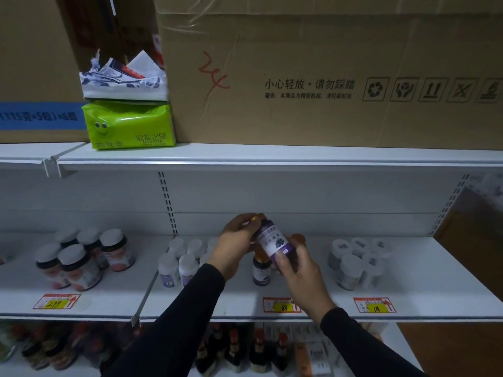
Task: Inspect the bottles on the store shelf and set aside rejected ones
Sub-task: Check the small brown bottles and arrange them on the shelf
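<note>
Head view showed a small, rigid, likely light bottle (270, 242) held tilted above the shelf (408, 273), left hand (236, 247) pinching its cap, right hand (299, 270) wrapped around its slick-looking base.

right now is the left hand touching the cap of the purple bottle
Touching: the head view shows the left hand with its fingers curled over the gold cap of the purple bottle.

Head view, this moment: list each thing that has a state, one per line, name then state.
Purple-label bottle: lifted off the shelf, tilted, cap on, held in both hands.
Left hand: fingers curled round the bottle's cap end.
Right hand: gripping the bottle's lower end.
Dark bottle: upright on the shelf, capped.
White bottles: upright, capped, grouped.
Green tissue pack: sealed, lying flat.
</note>
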{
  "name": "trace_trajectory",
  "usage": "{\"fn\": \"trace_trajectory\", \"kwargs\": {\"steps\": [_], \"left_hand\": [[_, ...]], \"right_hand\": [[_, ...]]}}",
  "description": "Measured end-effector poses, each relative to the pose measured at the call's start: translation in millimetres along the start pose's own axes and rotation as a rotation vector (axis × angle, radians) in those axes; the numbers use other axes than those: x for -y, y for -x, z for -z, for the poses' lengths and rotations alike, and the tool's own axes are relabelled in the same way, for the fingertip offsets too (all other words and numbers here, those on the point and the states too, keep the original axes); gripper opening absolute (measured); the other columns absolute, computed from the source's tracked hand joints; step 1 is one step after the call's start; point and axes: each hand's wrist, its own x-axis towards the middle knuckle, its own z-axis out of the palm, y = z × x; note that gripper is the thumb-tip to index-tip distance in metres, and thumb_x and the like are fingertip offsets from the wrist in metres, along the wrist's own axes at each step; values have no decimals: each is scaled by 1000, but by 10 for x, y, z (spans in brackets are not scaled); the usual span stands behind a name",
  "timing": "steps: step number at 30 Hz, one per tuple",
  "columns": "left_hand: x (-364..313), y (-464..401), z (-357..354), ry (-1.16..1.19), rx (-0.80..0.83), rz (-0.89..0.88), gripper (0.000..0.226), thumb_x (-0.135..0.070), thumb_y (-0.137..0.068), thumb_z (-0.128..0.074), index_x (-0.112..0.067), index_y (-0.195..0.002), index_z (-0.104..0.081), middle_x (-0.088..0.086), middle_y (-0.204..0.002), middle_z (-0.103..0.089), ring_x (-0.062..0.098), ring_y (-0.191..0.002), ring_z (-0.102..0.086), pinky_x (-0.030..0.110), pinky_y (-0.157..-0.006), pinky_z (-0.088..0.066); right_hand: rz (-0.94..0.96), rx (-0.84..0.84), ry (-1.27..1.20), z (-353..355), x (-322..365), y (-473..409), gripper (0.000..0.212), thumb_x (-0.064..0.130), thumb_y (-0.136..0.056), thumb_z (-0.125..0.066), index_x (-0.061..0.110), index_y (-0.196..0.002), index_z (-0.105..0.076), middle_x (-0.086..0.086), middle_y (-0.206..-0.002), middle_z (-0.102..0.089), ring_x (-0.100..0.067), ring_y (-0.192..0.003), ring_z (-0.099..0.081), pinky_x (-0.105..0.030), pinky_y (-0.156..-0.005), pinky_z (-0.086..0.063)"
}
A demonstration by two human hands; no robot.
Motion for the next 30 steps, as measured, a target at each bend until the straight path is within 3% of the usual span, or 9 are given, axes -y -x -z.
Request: {"fn": "trace_trajectory", "kwargs": {"steps": [6,8,10,13,16,23,25,27,30], "left_hand": [[24,-3,-15,-6,50,-4,21,-14,-94,-60,-15,-114,-67,10,-109,-72,28,-98,-70,41,-87,-58],[48,-28,-24,10,37,20,20,-14,-94,-61,-15,-113,-66,11,-107,-72,28,-95,-71,42,-85,-58],[61,-50,-31,38,-5,73,21,-18,-94,-62,-14,-114,-64,13,-108,-72,29,-90,-73,38,-74,-59],[48,-63,-32,50,-24,157,22,-27,-97,-58,-12,-112,-63,13,-104,-71,23,-80,-72,32,-65,-56],[24,-60,-52,-7,-18,251,25,-32,-98,-53,-11,-95,-67,14,-91,-70,25,-76,-66,33,-70,-55],[-14,-2,-42,72,-13,417,37,-38,-99,-50,-5,-111,-62,14,-85,-69,20,-64,-66,23,-46,-51],[-11,8,-37,67,-9,412,34,-37,-99,-51,-6,-107,-62,14,-83,-68,21,-65,-65,24,-48,-52],[-12,-5,-28,71,-8,385,30,-35,-98,-53,-8,-103,-63,15,-86,-68,23,-71,-64,29,-60,-56],[-37,-15,-1,90,6,231,20,-26,-97,-56,-11,-101,-67,12,-93,-71,23,-77,-67,32,-70,-55]], "right_hand": [[6,-6,-3,33,13,19,73,76,-79,-49,29,-135,-45,4,-109,-69,-5,-95,-67,-32,-81,-58],[8,26,-27,38,49,33,70,68,-79,-59,32,-137,-43,9,-112,-67,-2,-97,-66,-33,-84,-58],[12,72,-49,41,105,53,67,48,-80,-74,37,-137,-40,13,-113,-66,1,-99,-65,-26,-85,-56],[74,128,-14,47,190,77,75,27,-79,-81,38,-138,-37,12,-109,-67,-1,-94,-66,-20,-81,-55],[139,165,11,36,245,90,81,25,-79,-81,35,-144,-34,6,-101,-71,-5,-90,-67,-21,-79,-56],[187,194,42,4,253,72,88,31,-79,-80,30,-151,-29,6,-95,-72,-7,-88,-68,-27,-79,-57],[188,199,40,0,241,73,87,32,-79,-80,31,-150,-30,6,-95,-72,-7,-88,-69,-27,-78,-58],[194,200,40,-7,229,69,84,32,-79,-80,32,-148,-32,6,-97,-72,-8,-89,-69,-28,-78,-58],[169,211,37,-1,192,49,78,36,-80,-78,34,-145,-34,7,-107,-70,-6,-93,-68,-28,-80,-58]]}}
